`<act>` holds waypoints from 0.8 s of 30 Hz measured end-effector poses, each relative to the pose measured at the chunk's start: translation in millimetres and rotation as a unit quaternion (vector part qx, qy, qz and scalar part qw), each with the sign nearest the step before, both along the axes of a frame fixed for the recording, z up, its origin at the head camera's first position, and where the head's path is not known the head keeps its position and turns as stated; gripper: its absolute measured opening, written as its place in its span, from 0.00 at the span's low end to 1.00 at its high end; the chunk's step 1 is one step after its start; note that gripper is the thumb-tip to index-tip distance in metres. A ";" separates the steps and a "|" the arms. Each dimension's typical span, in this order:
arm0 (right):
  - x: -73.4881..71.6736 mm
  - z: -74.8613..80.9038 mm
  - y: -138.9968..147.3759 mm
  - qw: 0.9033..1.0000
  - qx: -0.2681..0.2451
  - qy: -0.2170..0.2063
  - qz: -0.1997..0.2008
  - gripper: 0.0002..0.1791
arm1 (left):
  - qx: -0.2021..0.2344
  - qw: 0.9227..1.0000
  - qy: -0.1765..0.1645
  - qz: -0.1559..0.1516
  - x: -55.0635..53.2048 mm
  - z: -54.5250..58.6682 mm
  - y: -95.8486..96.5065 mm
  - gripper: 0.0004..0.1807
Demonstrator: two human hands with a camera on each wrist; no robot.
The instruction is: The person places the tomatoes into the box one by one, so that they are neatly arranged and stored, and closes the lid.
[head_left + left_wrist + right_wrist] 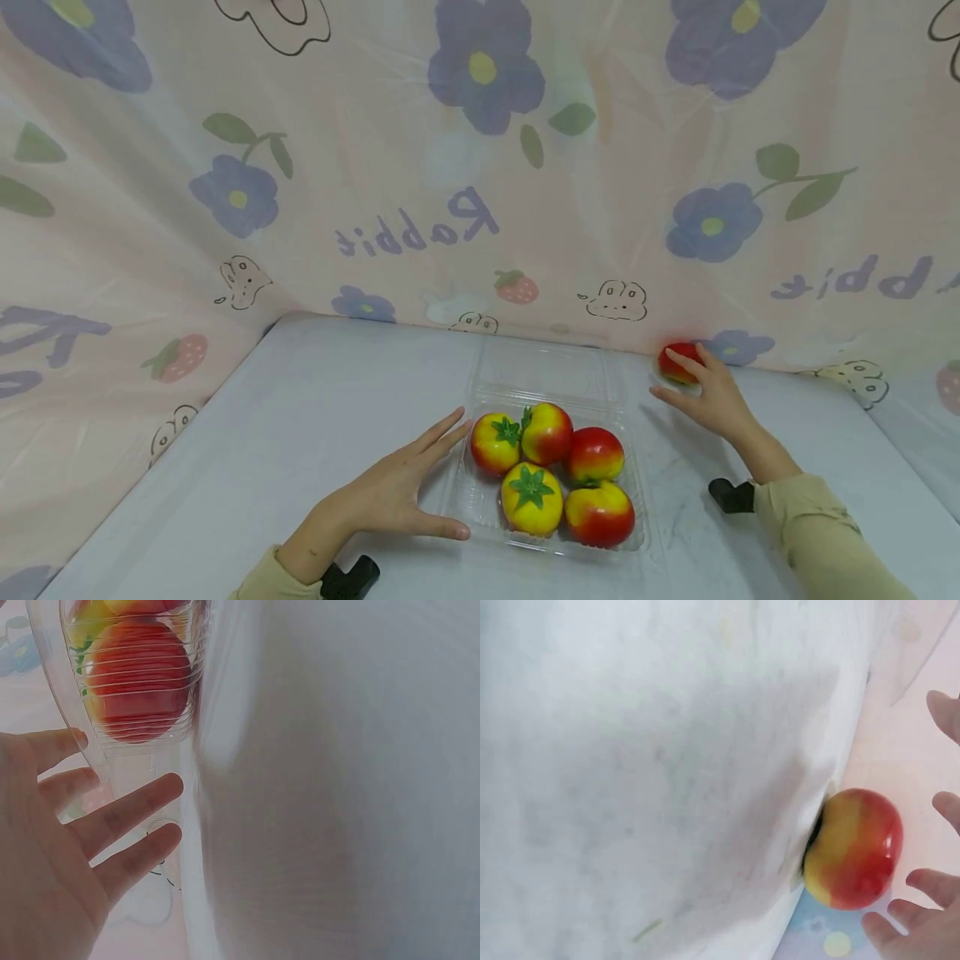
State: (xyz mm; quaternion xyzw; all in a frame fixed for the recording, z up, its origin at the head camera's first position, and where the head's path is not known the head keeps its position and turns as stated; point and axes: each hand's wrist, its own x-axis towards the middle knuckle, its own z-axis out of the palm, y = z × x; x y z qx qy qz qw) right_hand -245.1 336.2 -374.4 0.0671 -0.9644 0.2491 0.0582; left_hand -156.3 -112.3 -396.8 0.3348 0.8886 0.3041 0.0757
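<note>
1. My right hand (708, 396) is at the far right of the white table (360, 367), fingers spread around a lone red-and-yellow imitation tomato (855, 851); it grips nothing, and I cannot tell whether a fingertip touches the skin.
2. That tomato sits at the far edge, just beside the foot of the flower-printed curtain (390, 150).
3. My left hand (393, 492) has its fingers stretched and thumb apart at the left side of the clear plastic clamshell (480, 504), holding nothing; contact with the rim is unclear.
4. Five more imitation tomatoes (596, 514) lie in its tray, with the lid (547, 372) laid back on the far side.
5. I judge the lone tomato light and firm, its glossy skin a bit slippery and apt to roll. I'd take it round its widest part, thumb opposite fingers, rather than by any leafy top.
6. The clamshell looks thin and flexible, so I'd steady it gently by the rim.
</note>
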 end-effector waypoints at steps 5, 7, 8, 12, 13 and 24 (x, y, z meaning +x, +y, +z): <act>-9.1 -5.0 4.8 1.000 0.012 0.000 -0.013 0.42 | -0.003 1.000 -0.006 0.005 -0.1 0.7 0.2 0.60; -11.7 -6.9 6.2 1.000 0.011 0.005 -0.015 0.42 | -0.005 1.000 -0.009 0.008 0.2 1.0 0.4 0.61; -12.8 -7.6 6.6 1.000 0.011 0.006 -0.015 0.42 | -0.006 1.000 -0.009 0.008 0.3 1.0 0.4 0.61; -16.5 -8.9 7.4 1.000 0.006 0.008 -0.013 0.42 | -0.003 1.000 -0.010 0.008 0.4 1.5 0.4 0.61; -17.4 -9.1 7.3 1.000 0.005 0.009 -0.012 0.42 | -0.002 1.000 -0.011 0.007 0.3 1.5 0.3 0.61; -25.5 -14.8 13.2 0.998 0.021 0.058 -0.007 0.32 | 0.002 1.000 -0.012 0.002 -0.3 0.6 -0.4 0.60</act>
